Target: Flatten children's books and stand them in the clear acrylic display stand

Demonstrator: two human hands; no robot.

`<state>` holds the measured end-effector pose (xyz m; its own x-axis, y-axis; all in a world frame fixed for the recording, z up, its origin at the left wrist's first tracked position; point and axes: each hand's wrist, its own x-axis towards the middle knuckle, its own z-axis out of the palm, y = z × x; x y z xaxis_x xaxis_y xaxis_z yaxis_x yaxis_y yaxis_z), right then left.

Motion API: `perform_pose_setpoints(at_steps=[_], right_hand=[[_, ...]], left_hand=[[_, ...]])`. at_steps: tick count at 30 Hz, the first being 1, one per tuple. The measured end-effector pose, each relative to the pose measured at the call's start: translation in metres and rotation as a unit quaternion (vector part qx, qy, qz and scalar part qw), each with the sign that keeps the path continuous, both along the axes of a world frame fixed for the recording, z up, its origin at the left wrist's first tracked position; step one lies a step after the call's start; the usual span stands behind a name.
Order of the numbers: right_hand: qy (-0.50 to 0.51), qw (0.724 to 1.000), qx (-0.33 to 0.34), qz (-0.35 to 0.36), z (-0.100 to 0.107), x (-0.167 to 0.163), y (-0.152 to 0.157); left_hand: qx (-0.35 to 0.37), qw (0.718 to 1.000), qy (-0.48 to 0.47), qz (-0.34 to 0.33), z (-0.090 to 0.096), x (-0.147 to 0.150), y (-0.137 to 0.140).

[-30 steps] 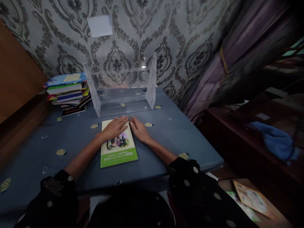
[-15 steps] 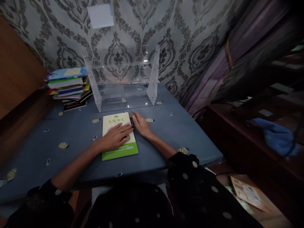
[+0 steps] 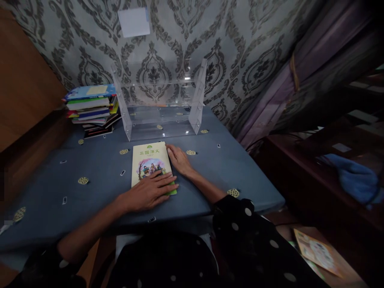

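Observation:
A paperback book (image 3: 151, 154) with a cream cover, Chinese title and a picture of figures under a pink tree lies closed on the blue tablecloth. Across its lower part my left hand (image 3: 150, 190) lies flat, fingers stretched out, hiding most of the green band. My right hand (image 3: 180, 160) rests on the cloth along the book's upper right edge, its fingertips touching or very close to that edge. The fingers of this hand point forward and are slightly bent. Behind the book stands a clear acrylic rack (image 3: 196, 114).
A stack of books (image 3: 93, 106) stands at the back left beside the rack. The table (image 3: 240, 168) meets a patterned wall with a paper sheet (image 3: 134, 22) on it. To the right are a purple curtain (image 3: 270, 100), a blue cloth (image 3: 354, 176) and a lower surface bearing booklets (image 3: 318, 252).
My left hand has slid down the cover towards me, uncovering the picture. My right hand stays by the book's right edge. The view has shifted slightly.

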<state>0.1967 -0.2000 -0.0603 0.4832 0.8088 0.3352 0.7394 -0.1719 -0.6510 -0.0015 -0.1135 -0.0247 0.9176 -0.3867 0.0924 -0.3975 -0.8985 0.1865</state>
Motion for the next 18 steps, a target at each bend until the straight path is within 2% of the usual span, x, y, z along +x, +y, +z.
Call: perform_pose_setpoints(at_steps=[6, 10, 12, 14, 18], right_hand=[[-0.048, 0.999, -0.012, 0.005, -0.001, -0.004, 0.0], [-0.088, 0.995, 0.016, 0.037, 0.0, -0.011, -0.004], [-0.099, 0.991, 0.034, 0.085, 0.003, -0.016, -0.005], [-0.098, 0.982, 0.025, 0.16, 0.008, -0.021, -0.004], [-0.107, 0.945, -0.059, 0.305, 0.024, -0.031, 0.007]], left_hand=[[0.023, 1.0, -0.012, 0.002, 0.001, -0.001, -0.003], [0.035, 0.999, -0.026, -0.005, 0.003, 0.0, -0.004], [0.034, 0.999, -0.033, -0.008, 0.003, -0.001, -0.005], [0.03, 0.999, -0.034, -0.002, 0.003, -0.001, -0.006], [0.018, 0.999, -0.03, 0.019, 0.001, -0.003, -0.007]])
